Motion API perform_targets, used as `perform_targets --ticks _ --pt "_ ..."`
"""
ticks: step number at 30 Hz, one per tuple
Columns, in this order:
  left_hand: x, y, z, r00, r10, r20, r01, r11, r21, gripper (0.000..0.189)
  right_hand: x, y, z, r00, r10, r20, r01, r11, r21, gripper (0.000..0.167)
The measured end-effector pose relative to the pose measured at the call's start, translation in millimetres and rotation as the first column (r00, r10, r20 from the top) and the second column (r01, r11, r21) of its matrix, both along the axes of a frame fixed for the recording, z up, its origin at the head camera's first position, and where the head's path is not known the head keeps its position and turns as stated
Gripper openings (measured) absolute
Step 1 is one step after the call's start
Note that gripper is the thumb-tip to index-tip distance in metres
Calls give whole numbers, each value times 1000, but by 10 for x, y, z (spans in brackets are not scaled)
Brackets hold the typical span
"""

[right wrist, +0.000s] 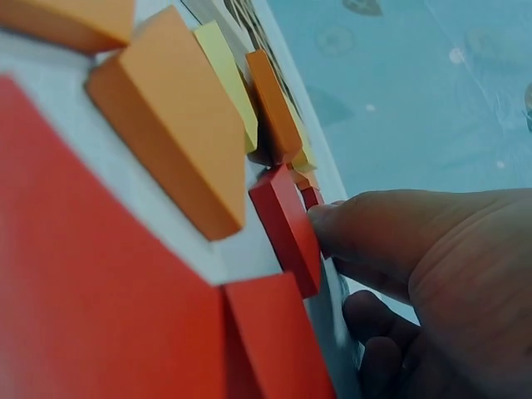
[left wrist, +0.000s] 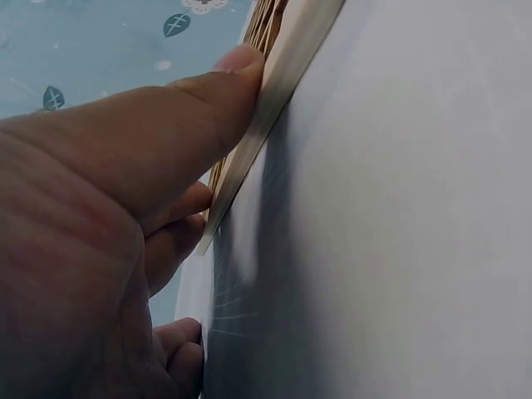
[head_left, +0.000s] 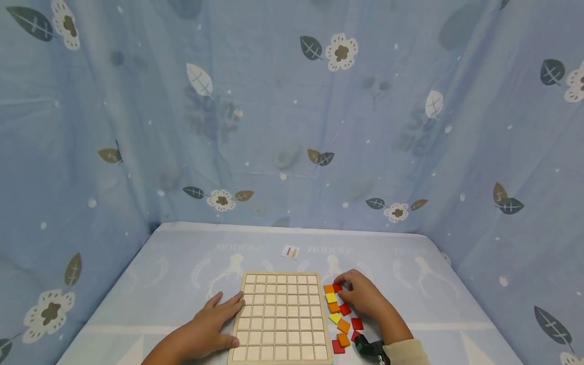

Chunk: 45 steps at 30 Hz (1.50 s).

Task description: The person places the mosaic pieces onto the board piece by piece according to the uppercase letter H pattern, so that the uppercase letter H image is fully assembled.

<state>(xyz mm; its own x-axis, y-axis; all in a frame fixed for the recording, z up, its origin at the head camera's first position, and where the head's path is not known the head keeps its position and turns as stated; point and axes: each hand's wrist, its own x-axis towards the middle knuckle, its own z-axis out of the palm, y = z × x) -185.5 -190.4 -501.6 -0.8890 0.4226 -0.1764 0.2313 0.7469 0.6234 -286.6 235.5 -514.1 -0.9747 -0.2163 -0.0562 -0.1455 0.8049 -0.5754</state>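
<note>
The left hand (head_left: 211, 324) lies at the left edge of a wooden grid board (head_left: 280, 362), its fingers spread and its fingertips and thumb on the frame. In the left wrist view the thumb (left wrist: 199, 112) presses the board's rim (left wrist: 274, 100). Beyond the board's right edge, the right hand (head_left: 362, 294) pinches a small red tile (head_left: 337, 287) between thumb and finger, beside an orange tile (head_left: 329, 289). The right wrist view shows the thumb (right wrist: 374, 224) at that red tile (right wrist: 312, 198), with the other fingertips partly hidden below.
Several orange, red and yellow tiles (head_left: 343, 326) lie scattered along the board's right side. A small printed card (head_left: 290, 252) lies beyond the board. A black wrist device (head_left: 370, 349) sits on the right wrist. Patterned blue curtains (head_left: 283, 126) enclose the table (head_left: 150, 284).
</note>
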Motion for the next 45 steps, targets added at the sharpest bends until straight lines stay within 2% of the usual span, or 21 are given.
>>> perform_targets --ticks 11,20,30,39,45 --pt "7 -18 -31 1000 -5 -11 5 1000 16 97 13 -13 -9 999 -52 -1 52 999 4 18" --pt "0 -24 -14 999 18 -27 -17 1000 11 97 27 -34 -17 993 -116 12 116 992 -50 17" --pt "7 -20 -47 1000 8 -4 -8 1000 27 97 64 -53 27 987 -157 -18 155 985 -76 18" --pt "0 -7 -28 998 -52 24 51 998 38 99 90 -167 160 997 -78 2 77 989 -129 19" --pt "-15 -21 -26 998 -56 21 55 998 33 101 101 -291 235 998 -56 -10 54 988 -146 19"
